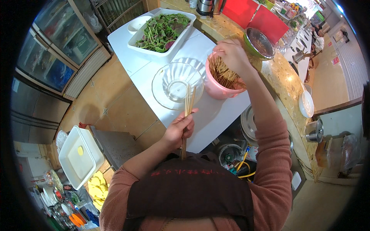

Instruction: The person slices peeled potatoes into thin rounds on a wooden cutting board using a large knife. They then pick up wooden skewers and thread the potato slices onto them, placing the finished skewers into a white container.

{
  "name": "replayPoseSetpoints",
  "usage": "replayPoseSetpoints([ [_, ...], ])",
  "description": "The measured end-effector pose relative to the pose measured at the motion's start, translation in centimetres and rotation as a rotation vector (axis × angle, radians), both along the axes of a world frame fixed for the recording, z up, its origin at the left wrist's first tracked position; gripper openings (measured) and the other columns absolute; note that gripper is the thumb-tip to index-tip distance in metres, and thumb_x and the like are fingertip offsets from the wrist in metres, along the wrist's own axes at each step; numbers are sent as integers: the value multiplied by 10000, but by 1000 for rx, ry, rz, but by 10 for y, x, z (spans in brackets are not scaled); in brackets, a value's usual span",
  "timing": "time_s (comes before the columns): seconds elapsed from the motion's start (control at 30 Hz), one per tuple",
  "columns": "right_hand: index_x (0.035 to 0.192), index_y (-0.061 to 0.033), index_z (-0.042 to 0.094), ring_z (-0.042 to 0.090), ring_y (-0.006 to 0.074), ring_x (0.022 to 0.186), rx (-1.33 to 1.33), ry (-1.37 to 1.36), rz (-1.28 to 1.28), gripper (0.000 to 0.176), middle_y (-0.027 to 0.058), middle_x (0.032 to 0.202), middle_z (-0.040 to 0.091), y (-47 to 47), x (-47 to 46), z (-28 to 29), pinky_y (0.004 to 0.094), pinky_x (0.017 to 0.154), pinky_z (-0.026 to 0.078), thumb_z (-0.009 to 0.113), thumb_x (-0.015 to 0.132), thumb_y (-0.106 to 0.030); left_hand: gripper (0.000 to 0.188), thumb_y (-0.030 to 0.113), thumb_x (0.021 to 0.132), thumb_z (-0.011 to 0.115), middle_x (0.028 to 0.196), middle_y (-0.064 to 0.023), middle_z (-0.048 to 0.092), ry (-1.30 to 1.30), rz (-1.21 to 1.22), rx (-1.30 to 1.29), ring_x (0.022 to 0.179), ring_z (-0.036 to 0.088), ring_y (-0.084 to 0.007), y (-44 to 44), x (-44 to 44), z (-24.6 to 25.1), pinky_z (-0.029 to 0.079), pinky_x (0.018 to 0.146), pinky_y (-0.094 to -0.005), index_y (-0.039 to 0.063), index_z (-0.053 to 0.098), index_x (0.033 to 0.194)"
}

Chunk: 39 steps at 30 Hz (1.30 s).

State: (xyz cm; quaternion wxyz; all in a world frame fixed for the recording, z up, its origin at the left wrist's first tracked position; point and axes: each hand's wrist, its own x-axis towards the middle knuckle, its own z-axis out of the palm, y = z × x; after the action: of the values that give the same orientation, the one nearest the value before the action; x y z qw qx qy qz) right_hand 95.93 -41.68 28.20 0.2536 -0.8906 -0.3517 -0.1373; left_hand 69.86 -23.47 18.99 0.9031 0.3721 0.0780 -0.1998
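Note:
Near my apron, my left hand (180, 127) is closed round a small bundle of bamboo skewers (188, 101), their upper ends over the near rim of a clear glass bowl (162, 96). My right hand (232, 55) is above the rim of a pink plastic bucket (214, 89), which is packed with bamboo skewers (221, 70). Its fingers are bent together at the bucket's far edge; a thin skewer seems to be between them, though blur hides the detail. Beyond the glass bowl, a white plastic tub (154, 55) holds leafy greens (164, 31). All stand on a white table (205, 127).
A stone counter (281, 78) borders the right side, bearing a green-rimmed bowl (258, 43) and a white bowl (305, 104). At lower left are a white tray (78, 158) and yellow slices (98, 187). Glass-door fridges (57, 43) stand left. People sit far off at upper right.

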Motion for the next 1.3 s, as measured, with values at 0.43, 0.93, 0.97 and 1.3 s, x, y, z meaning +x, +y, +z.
replayPoseSetpoints([
  [0.43,942,-96,713,611,263,1058,-220,192,-79,176,107,1010,681,37,43,-5,384,906,482,641,843,-222,349,209,1046,412,714,28,434,25,148,82,518,322,-58,28,7,3,272,483,-206,28,470,1339],
  [0.93,1012,8,610,635,117,724,461,556,103,156,62,862,663,25,-84,47,260,669,529,542,960,-122,323,229,1055,391,1129,-134,651,-276,202,172,873,665,-195,8,46,15,513,712,-283,19,502,1274],
  [0.97,1028,9,606,619,108,706,504,637,33,144,64,859,655,34,-96,25,256,654,522,554,956,-105,317,224,1053,392,1085,-129,662,-320,178,131,835,663,-189,1,41,14,507,682,-268,19,508,1264],
  [1.3,1033,5,586,603,100,737,868,811,20,115,44,857,633,21,-134,-15,232,682,503,599,921,-17,256,238,1051,414,788,-43,611,-56,206,176,570,570,-122,-3,16,-10,422,497,-242,55,520,1194],
])
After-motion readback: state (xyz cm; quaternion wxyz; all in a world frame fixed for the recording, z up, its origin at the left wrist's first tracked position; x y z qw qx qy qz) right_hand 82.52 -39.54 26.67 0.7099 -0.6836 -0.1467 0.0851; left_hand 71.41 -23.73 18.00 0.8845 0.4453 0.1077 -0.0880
